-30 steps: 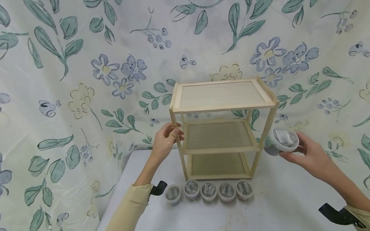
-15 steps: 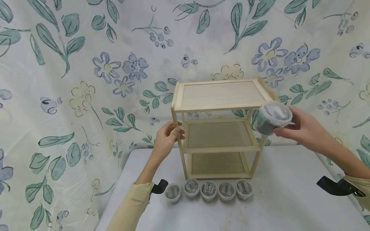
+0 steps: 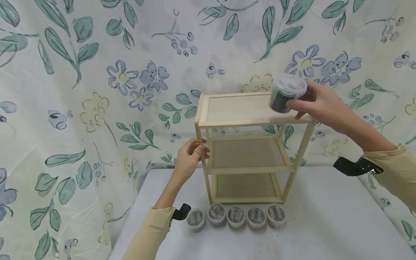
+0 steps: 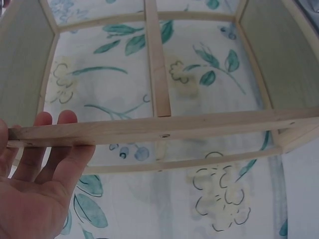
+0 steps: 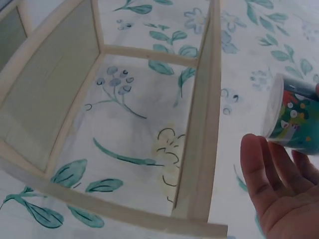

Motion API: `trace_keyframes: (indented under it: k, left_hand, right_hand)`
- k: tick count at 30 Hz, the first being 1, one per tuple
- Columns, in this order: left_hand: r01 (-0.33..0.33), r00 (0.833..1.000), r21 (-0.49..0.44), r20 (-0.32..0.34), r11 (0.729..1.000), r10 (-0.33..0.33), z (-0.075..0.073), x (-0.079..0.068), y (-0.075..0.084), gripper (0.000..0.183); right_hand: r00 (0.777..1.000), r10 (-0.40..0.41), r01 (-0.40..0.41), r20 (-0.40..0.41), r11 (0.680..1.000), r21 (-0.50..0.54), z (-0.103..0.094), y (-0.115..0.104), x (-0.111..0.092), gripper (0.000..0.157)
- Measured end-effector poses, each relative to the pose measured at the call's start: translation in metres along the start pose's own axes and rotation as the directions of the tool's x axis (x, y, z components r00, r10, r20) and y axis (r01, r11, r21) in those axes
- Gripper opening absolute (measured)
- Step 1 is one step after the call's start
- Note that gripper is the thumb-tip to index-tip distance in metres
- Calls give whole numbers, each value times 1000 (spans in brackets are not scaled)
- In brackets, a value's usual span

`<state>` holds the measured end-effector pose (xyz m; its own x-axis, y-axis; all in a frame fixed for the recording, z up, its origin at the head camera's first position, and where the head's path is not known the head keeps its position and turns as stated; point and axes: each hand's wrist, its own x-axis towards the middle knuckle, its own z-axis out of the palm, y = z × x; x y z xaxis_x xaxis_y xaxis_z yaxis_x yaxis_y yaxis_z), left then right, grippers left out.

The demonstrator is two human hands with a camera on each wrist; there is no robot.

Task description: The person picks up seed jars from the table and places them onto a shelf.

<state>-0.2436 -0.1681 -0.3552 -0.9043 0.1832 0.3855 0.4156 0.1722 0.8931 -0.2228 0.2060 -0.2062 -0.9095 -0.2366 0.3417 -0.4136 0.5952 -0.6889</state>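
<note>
A small wooden shelf [image 3: 251,169] with three tiers stands on the table. My left hand [image 3: 190,159] grips its front left post between thumb and fingers; the left wrist view shows the fingers curled round the wooden post [image 4: 114,131]. Over the right part of the top tier, my right hand [image 3: 325,104] holds a lidded plastic tub [image 3: 287,93] upright by its side. The tub has a clear lid and a colourful printed label [image 5: 299,112], seen in the right wrist view. There its base is partly out of frame.
Several similar lidded tubs [image 3: 236,216] stand in a row on the white table [image 3: 331,216], just in front of the shelf's bottom tier. A leaf-and-flower patterned cloth [image 3: 130,47] hangs behind. Dark straps sit at both wrists.
My right hand has carried the tub up and to the left, from beside the shelf's right post to over its top tier. The left hand keeps its grip on the post.
</note>
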Motion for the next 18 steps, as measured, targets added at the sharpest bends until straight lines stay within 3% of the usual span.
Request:
trace_keyframes:
  k: [8, 18]
  left_hand:
    - [-5, 1000, -7, 6, 1000, 5, -3, 1, 3, 25]
    - [9, 1000, -9, 9, 1000, -9, 0, 0, 2, 18]
  right_hand:
    - [998, 27, -27, 60, 1000, -2, 16, -12, 35, 64]
    - [981, 79, -101, 178, 987, 122, 56, -33, 72, 67]
